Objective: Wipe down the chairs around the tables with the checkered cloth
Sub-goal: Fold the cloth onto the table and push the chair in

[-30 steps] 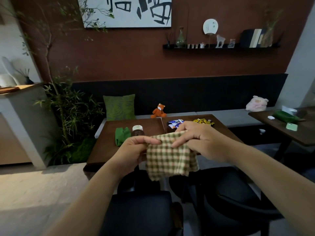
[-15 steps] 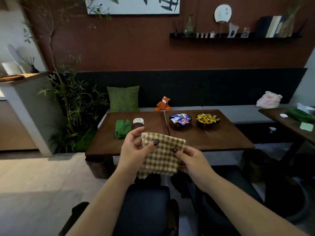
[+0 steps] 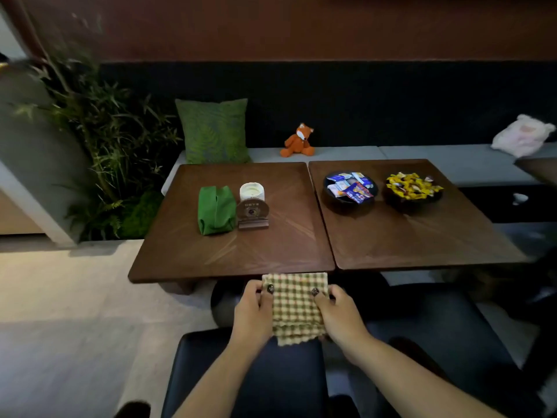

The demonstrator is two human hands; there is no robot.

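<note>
Head view, the only one supplied: the checkered cloth point(image 3: 294, 309) is held flat and folded between both hands, below the near edge of the left table point(image 3: 229, 251) and above the back of the dark chair point(image 3: 271, 378) tucked in front of it. The left hand point(image 3: 252, 312) pinches the cloth's left edge, thumb on top; the right hand point(image 3: 339, 315) pinches the right edge likewise, and both grips are plainly closed on fabric. Compared with half a second ago, the hands and cloth have dropped from in front of the tabletop to chair level, and the camera has tipped down and closer, so the wall shelf is out of frame. A second ago the cloth hung loose and was being gathered; it is now a tidy rectangle (folding appears finished). Judgement: preparation is done and the first wipe of this chair is about to start; no chair surface shows contact yet. A second dark chair point(image 3: 446, 333) stands to the right before the right table point(image 3: 422, 236). On the tables: a green pouch point(image 3: 215, 210), a candle jar point(image 3: 252, 191), a round sign point(image 3: 252, 213), and two bowls of sweets point(image 3: 349, 188) point(image 3: 412, 188). On the bench point(image 3: 422, 153) beyond: a green cushion point(image 3: 214, 131), a fox toy point(image 3: 298, 141) and a pink plush point(image 3: 523, 135).
</note>
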